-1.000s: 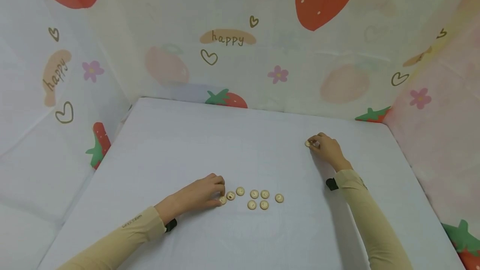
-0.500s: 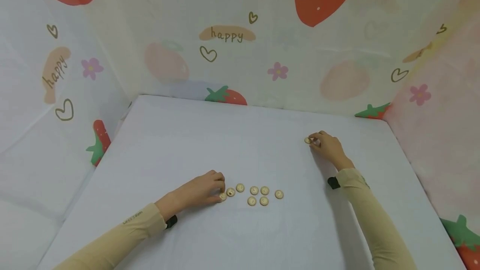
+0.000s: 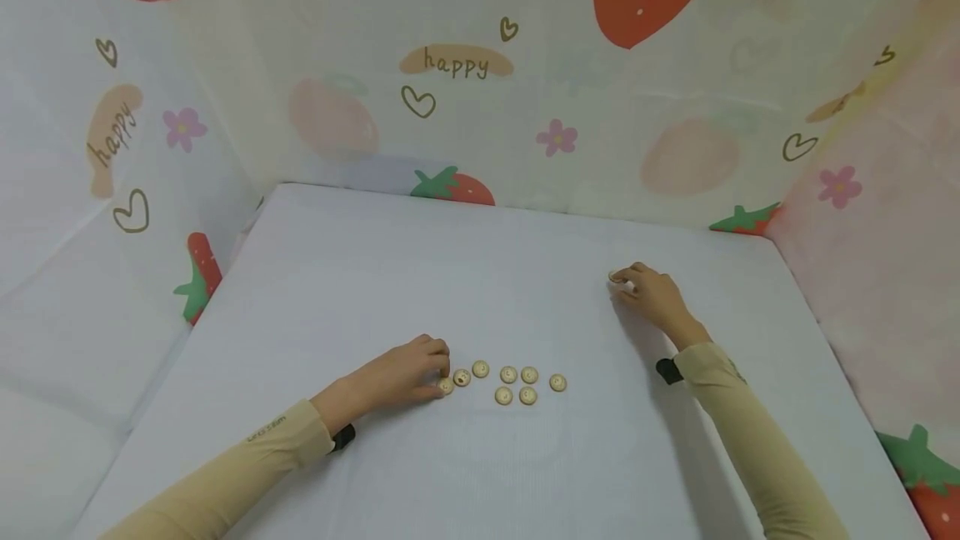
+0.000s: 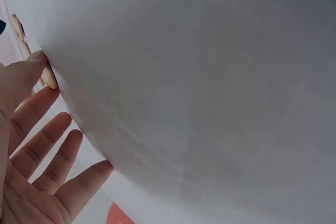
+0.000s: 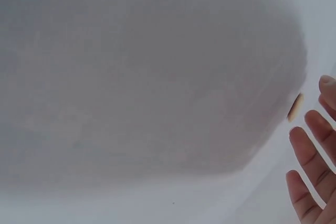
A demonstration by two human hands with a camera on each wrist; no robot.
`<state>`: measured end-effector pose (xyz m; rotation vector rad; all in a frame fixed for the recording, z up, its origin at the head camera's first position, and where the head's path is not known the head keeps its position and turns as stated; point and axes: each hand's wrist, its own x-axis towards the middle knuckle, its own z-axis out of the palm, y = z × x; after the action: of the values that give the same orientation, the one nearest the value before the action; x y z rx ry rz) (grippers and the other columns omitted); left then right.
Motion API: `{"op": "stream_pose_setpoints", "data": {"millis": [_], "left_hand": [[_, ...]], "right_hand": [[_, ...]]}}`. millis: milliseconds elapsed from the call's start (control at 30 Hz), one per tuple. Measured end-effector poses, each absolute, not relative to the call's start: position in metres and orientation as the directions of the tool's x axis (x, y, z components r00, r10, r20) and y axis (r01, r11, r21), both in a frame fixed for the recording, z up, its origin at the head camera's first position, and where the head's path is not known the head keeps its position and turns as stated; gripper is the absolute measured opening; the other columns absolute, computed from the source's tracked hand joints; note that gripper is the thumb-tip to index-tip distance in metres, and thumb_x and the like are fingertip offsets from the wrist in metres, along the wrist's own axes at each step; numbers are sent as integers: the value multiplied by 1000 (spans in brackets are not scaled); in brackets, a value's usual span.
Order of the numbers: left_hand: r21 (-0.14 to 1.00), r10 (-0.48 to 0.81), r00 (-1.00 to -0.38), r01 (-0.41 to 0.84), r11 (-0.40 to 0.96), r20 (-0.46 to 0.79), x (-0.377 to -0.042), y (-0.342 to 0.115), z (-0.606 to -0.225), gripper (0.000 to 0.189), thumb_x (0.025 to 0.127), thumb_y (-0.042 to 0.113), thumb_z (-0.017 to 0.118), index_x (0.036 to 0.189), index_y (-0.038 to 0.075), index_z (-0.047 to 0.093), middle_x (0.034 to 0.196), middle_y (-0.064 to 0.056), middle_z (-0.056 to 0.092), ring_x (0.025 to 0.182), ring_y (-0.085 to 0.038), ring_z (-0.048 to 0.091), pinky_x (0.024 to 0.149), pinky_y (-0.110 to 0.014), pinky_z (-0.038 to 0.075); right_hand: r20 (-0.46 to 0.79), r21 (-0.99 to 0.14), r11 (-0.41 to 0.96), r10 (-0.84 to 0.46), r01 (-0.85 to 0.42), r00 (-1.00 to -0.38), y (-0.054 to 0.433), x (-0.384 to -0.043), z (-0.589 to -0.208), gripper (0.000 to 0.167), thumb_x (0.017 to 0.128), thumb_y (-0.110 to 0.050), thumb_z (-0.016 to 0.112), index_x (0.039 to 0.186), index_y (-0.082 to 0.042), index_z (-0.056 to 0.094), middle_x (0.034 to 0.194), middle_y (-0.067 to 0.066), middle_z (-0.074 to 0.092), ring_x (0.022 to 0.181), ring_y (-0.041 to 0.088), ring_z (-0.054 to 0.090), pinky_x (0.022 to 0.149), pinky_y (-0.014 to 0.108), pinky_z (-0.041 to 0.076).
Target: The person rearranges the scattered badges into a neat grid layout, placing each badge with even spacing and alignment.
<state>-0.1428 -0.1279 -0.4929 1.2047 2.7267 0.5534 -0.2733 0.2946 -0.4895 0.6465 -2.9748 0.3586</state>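
Round wooden discs with small engraved marks lie on the white table. My left hand [image 3: 408,372] is at the left end of the group. Its thumb and index finger pinch the rim of a wooden disc [image 4: 50,77], while the other fingers are spread with their tips at the table. Farther back on the right, my right hand [image 3: 656,300] reaches over a single wooden disc [image 5: 295,107]. In the right wrist view a gap shows between that disc and the loosely bent fingers. From the head view, the fingertips cover part of it.
Beside the left hand, several more discs lie flat, including a marked disc [image 3: 462,377], two short rows by a middle disc [image 3: 508,375], and a lone disc [image 3: 558,382]. Strawberry-printed cloth walls [image 3: 465,123] close off the back and sides of the white table [image 3: 375,265].
The head view has tilted slightly, so the scene sits higher. My right fingers have shifted over the far disc and cover more of it. The left hand stays at its disc.
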Motion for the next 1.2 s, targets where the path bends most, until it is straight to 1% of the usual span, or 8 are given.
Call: {"op": "stream_pose_setpoints", "data": {"millis": [133,233,367,600,667,900,1033,1200], "left_hand": [[367,725,-687,687,627,46,-143,-128,-495,15,85,25,68,92,12,64,109,1,56,105,-16,49,85,-32,47],[360,720,-692,683,635,43,-144,-128,-495,15,85,25,68,92,12,64,109,1,56,105,-16,49,85,-32,47],[353,721,-691,687,635,50,-144,-128,-493,16,85,26,68,91,12,63,108,0,56,105,-17,50,84,-31,47],[350,722,-689,693,630,63,-144,-128,-491,16,85,27,68,90,13,62,107,0,56,103,-16,50,82,-31,47],[346,721,-689,694,631,68,-144,-128,-493,16,85,27,68,90,13,61,107,1,56,103,-15,49,82,-31,47],[347,721,-689,695,629,72,-144,-128,-496,16,85,28,67,91,14,61,108,2,55,103,-14,49,82,-31,46],[346,718,-693,690,635,65,-143,-127,-497,16,85,28,67,91,14,61,108,2,55,103,-14,49,83,-31,46],[347,713,-699,683,643,54,-142,-127,-497,16,86,29,66,92,15,61,108,3,55,104,-14,48,84,-30,46]], "right_hand": [[150,-196,865,-439,-461,-886,289,-267,-488,27,83,-14,68,109,-6,65,103,13,63,75,25,61,64,40,46],[163,-194,850,-464,-489,-871,283,-262,-487,26,83,-14,69,107,-6,65,107,15,62,81,27,63,66,42,49],[169,-200,835,-486,-513,-858,275,-256,-484,26,82,-14,69,107,-6,66,111,15,61,82,25,63,67,40,50],[163,-207,808,-527,-552,-834,263,-248,-480,25,82,-16,69,106,-9,67,93,6,60,76,20,61,65,39,46],[157,-215,805,-530,-553,-833,260,-246,-479,24,82,-15,69,105,-9,67,93,5,61,75,19,60,66,40,45],[116,-203,806,-544,-556,-831,249,-232,-477,18,85,-18,67,101,-11,68,95,3,64,78,18,61,71,41,45],[111,-195,792,-568,-578,-816,242,-222,-475,15,85,-20,67,97,-11,68,91,1,65,78,16,60,71,41,44],[108,-193,775,-593,-602,-798,236,-213,-476,11,85,-22,67,92,-14,69,85,-2,63,74,13,58,70,38,44]]}}
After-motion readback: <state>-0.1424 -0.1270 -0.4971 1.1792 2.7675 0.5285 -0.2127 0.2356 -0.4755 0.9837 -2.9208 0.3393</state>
